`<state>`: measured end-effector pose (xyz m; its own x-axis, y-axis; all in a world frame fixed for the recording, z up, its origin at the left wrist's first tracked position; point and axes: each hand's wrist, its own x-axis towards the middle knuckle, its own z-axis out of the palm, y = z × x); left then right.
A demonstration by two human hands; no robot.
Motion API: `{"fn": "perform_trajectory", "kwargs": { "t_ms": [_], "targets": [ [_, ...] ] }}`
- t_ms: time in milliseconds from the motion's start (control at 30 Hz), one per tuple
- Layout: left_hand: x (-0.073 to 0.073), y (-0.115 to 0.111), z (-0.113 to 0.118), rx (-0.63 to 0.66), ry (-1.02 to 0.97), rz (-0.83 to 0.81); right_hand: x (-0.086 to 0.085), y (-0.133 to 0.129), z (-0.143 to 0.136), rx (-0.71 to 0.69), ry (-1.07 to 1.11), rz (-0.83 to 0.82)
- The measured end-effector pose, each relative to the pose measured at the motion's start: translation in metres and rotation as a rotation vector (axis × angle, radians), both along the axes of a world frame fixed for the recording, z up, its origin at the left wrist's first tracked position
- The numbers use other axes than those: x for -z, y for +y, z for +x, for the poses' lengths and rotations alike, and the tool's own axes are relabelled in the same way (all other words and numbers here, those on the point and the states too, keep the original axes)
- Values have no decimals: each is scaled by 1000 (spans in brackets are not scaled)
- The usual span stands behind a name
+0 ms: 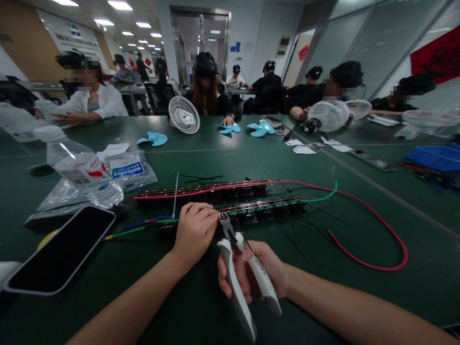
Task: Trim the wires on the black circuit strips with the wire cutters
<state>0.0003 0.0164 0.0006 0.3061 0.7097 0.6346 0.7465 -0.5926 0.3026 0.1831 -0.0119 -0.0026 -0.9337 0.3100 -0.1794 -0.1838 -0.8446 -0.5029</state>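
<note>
Two long black terminal strips lie across the green table (pixel 305 297), the far strip (pixel 237 188) with a red cable (pixel 386 225) along it, the near strip (pixel 266 206) with a green wire (pixel 328 195). My left hand (pixel 196 230) rests on the near strip, its fingers pressed together; what they hold, if anything, is hidden. My right hand (pixel 251 270) is wrapped round grey-and-white cutting pliers (pixel 235 282). The pliers' jaws touch the near strip beside my left fingertips, and their handles are spread. A white cable tie (pixel 176 196) stands upright left of my left hand.
At the left are a phone (pixel 61 251), a water bottle (pixel 81 165) and plastic bags (pixel 131 170). Blue fan blades (pixel 153 139) and fan grilles (pixel 184 115) lie or are held at the far side, where several people sit. Loose black ties lie around the strips.
</note>
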Motion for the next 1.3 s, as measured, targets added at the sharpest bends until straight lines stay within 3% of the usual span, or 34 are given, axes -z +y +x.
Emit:
{"fn": "perform_trajectory", "kwargs": {
  "t_ms": [933,1300],
  "targets": [
    [2,-1,0,6,-17,9,-11,-2,0,-45,-59,-76],
    [1,0,1,1,-39,-13,-4,0,-1,-14,-55,-19]
  ]
}}
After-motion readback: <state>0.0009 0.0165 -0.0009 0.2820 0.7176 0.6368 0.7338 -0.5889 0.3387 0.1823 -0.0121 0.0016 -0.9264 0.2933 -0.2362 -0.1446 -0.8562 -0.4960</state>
